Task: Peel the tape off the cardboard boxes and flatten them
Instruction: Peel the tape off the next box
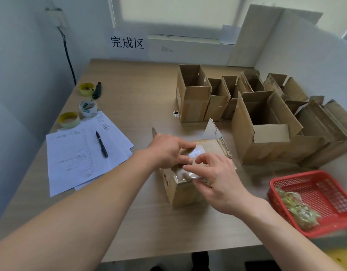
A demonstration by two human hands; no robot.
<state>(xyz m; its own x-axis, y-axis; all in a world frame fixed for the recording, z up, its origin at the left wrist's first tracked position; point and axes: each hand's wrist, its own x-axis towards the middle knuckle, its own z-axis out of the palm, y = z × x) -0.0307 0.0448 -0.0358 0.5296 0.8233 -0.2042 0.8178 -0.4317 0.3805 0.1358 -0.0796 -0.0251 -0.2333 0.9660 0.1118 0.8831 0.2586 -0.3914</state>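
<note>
— Looking down from the head view, what is going on in the middle of the frame?

— The person is working on the small cardboard box standing on the table, just below centre. The left hand is lying across the box top, fingers pressing down and curled at its near edge. The right hand is pinching the clear tape where it is folding over the box's near corner, thumb and forefinger closing on the film.

— So how should they be doing it?

— I would say the left hand should be holding the box firm while the right is drawing the strip back low and slow along its own line, so the film is not tearing and the paper face is not coming away with it. Whether a loose end is actually lifting, I cannot tell; the fingers are hiding it.

— And afterwards?

— The red basket, at the lower right of the frame, is holding crumpled peeled tape, so that looks like the place for the strip. The other open boxes, centre right, are waiting, not yet flattened.
</note>
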